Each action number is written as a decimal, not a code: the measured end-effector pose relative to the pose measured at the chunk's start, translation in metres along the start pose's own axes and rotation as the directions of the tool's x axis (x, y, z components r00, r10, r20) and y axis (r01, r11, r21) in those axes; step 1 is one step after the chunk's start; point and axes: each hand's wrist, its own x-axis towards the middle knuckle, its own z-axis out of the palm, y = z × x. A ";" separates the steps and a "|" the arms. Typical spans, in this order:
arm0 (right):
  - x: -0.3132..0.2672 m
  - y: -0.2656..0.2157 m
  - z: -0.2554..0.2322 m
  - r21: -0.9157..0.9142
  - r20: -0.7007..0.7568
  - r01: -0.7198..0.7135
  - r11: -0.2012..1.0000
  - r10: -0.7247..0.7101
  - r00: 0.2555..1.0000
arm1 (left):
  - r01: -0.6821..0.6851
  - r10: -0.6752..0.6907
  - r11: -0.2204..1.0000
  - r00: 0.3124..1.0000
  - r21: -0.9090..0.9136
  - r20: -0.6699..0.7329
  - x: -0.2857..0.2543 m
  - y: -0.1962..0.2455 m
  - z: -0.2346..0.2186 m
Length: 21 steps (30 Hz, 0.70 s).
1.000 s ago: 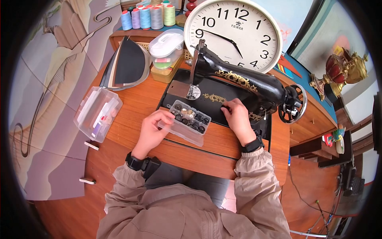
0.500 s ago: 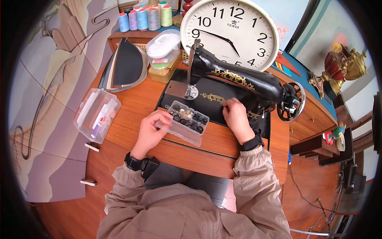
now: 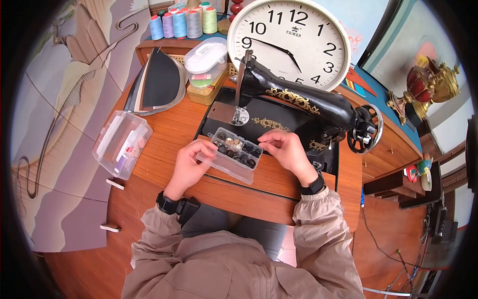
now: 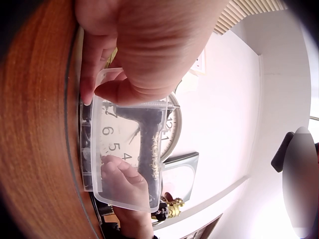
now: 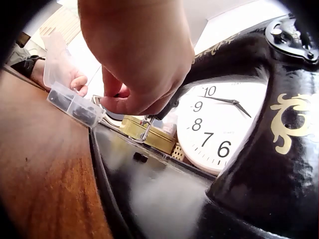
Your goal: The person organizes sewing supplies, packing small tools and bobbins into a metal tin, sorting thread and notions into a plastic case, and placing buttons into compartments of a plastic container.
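Observation:
A clear compartment box [image 3: 261, 158] of buttons [image 3: 229, 152], mostly dark with a few pale ones, sits at the front edge of the black sewing machine [image 3: 294, 97]. Its see-through lid [image 3: 234, 171] is swung back toward the person. My left hand [image 3: 190, 158] pinches the lid's left end between thumb and fingers, also seen in the left wrist view. At the box's right end, my right hand [image 3: 289, 149] has thumb and forefinger together at the rim. It pinches a small dark button, largely hidden by the fingertips. In the right wrist view those fingers [image 5: 117, 102] are curled downward.
An open clear case [image 3: 123, 144] with small items lies at the left table edge. Behind stand a lidded plastic tub [image 3: 205, 57] on a yellow box [image 3: 206, 93], thread spools [image 3: 179, 24] and a large clock [image 3: 294, 40]. The machine's handwheel [image 3: 366, 128] is at right.
My right hand has moved left from the machine's black bed to the right end of the button box. My left hand keeps hold of the lid.

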 end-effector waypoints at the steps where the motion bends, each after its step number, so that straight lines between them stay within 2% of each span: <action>1: -0.001 -0.002 0.002 -0.001 0.001 -0.002 1.000 0.002 1.000 | -0.008 0.008 1.000 1.000 0.009 0.003 0.000 0.001 0.000; 3: -0.002 -0.006 0.007 0.062 -0.040 0.137 0.989 -0.135 0.990 | 0.002 -0.002 1.000 1.000 -0.003 0.003 0.000 0.001 0.000; 4: -0.001 -0.005 0.007 0.061 -0.039 0.136 0.989 -0.133 0.990 | 0.010 -0.010 1.000 1.000 -0.013 0.006 0.000 0.001 0.000; 7: 0.002 0.003 0.001 -0.091 -0.171 0.238 0.967 -0.251 0.953 | -0.007 0.006 1.000 1.000 0.016 0.005 0.000 0.004 0.000; 9: 0.002 0.003 -0.008 -0.258 -0.306 0.036 0.966 -0.117 0.945 | -0.004 0.004 1.000 1.000 0.019 0.002 0.000 0.006 0.000; 10: 0.002 0.004 -0.013 -0.347 -0.347 0.026 0.938 -0.154 0.925 | -0.005 0.004 1.000 1.000 0.023 0.002 0.000 0.007 0.000; 11: 0.001 0.005 -0.017 -0.348 -0.347 0.026 0.937 -0.154 0.925 | -0.005 0.005 1.000 1.000 0.023 0.001 0.000 0.006 0.001; 13: 0.000 0.008 -0.022 -0.503 -0.312 -0.055 0.863 -0.121 0.942 | -0.022 0.022 0.999 1.000 0.025 -0.001 0.000 0.005 0.001; 15: 0.000 0.013 -0.023 -0.492 -0.304 -0.072 0.867 -0.094 0.948 | -0.011 0.011 1.000 1.000 0.015 0.000 0.000 0.003 0.001; 17: -0.003 0.015 -0.021 -0.498 -0.217 -0.041 0.866 -0.079 0.973 | 0.000 0.000 1.000 1.000 0.005 0.001 0.000 0.003 0.000; 21: -0.002 0.020 -0.021 -0.534 -0.183 -0.028 0.845 -0.083 0.980 | 0.008 -0.008 1.000 1.000 0.002 0.000 0.000 0.004 0.000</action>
